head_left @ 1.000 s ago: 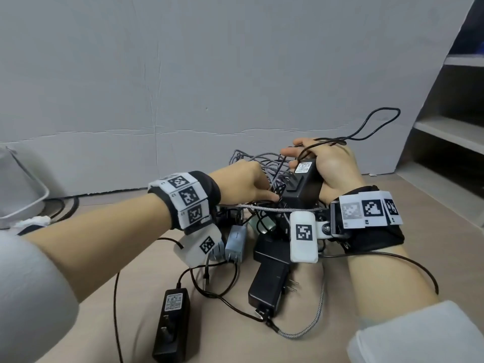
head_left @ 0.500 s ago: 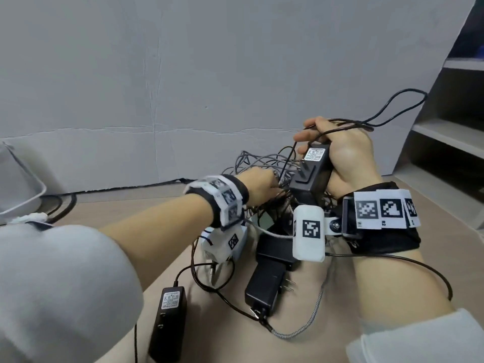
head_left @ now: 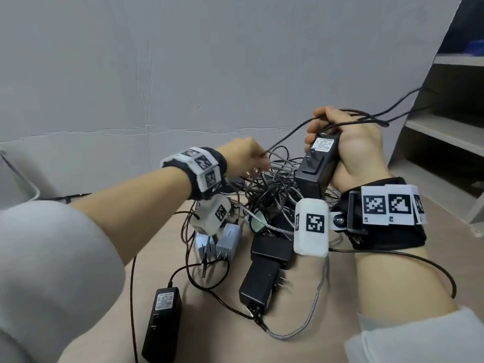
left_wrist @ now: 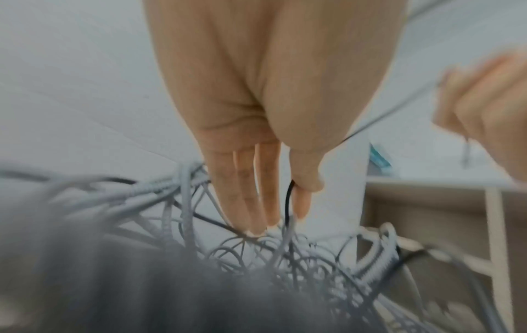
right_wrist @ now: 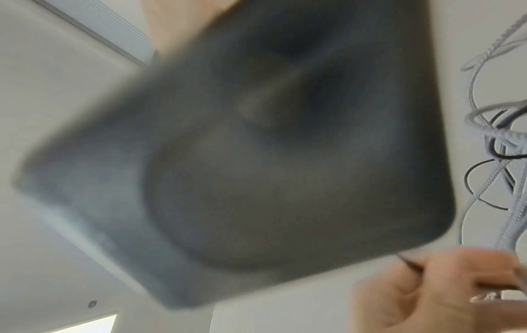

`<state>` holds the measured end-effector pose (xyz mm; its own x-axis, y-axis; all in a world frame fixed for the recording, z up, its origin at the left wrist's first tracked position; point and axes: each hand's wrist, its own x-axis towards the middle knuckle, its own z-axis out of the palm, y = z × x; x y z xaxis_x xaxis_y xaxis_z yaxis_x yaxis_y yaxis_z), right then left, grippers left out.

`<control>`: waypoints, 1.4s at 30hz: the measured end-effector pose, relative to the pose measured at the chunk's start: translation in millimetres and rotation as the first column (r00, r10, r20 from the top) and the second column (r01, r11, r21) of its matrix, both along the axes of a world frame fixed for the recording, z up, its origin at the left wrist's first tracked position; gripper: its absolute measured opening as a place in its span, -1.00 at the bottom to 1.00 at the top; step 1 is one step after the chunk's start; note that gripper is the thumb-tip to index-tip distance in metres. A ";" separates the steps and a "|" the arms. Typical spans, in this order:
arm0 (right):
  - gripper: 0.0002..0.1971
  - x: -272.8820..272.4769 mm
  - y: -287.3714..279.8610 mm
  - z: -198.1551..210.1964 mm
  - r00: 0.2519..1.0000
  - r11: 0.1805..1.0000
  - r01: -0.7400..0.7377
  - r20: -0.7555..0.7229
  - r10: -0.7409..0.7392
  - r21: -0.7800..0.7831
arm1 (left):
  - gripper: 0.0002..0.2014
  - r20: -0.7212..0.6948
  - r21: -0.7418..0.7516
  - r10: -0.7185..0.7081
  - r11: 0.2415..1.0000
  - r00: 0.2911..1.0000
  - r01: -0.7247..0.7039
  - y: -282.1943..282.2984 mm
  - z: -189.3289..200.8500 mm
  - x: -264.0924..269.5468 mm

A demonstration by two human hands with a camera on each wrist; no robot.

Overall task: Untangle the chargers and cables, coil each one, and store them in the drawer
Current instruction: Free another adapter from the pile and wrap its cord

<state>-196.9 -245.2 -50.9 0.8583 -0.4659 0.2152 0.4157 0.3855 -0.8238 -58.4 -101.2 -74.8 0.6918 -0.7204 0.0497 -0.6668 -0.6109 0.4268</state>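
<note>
Right hand [head_left: 351,150] gripping black power adapter [head_left: 315,169] raised over tangled cable pile [head_left: 272,189]; left hand [head_left: 243,158] pinching thin black cable [left_wrist: 288,202] between thumb and forefinger.

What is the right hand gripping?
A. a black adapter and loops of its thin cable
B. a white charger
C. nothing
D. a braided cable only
A: the right hand holds the black adapter raised above the tangle, with thin black cable looped over the hand.
</note>
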 end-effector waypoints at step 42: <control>-0.81 22.8 8.5 -16.3 0.948 0.944 0.305 -0.132 -0.289 0.127 | -0.46 -0.671 -0.242 -0.253 0.963 0.697 0.117 14.0 40.6 -41.0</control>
